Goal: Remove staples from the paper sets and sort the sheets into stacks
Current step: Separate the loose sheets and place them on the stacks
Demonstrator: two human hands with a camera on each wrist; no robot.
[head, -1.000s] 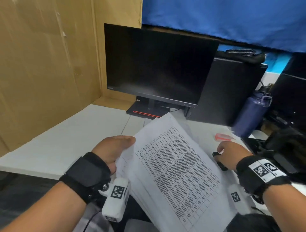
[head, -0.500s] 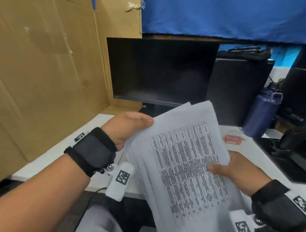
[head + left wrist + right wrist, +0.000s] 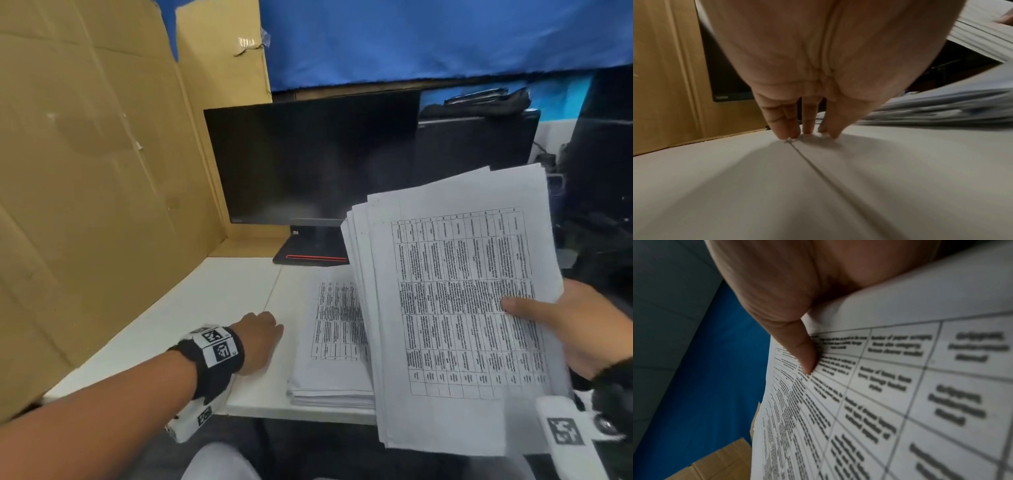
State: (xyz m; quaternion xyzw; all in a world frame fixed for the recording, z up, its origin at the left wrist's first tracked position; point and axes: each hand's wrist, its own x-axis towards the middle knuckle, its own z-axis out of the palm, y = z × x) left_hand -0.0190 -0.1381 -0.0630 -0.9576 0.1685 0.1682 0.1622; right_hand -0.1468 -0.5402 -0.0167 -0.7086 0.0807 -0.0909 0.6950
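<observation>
My right hand [image 3: 575, 318] grips a bundle of printed table sheets [image 3: 455, 301] above the desk's right side, thumb [image 3: 803, 353] pressed on the top page [image 3: 900, 386]. The sheets fan out slightly at the bundle's upper left corner. A second stack of printed sheets [image 3: 332, 342] lies flat on the white table [image 3: 205, 308], partly hidden under the held bundle. My left hand [image 3: 260, 342] is down on the table left of that stack. Its straight fingertips [image 3: 789, 129] touch the table [image 3: 818, 186] at the seam and hold nothing I can make out.
A dark monitor [image 3: 308, 164] stands at the back, its base [image 3: 311, 257] just behind the lying stack. A cardboard wall [image 3: 85, 205] closes the left side. Blue cloth [image 3: 411, 41] hangs behind, and a black computer case [image 3: 472, 144] sits at the back right.
My left hand let go of the bundle and dropped to the table on the left. The right hand now holds the bundle alone, further right. The view tilted down, showing the lying stack.
</observation>
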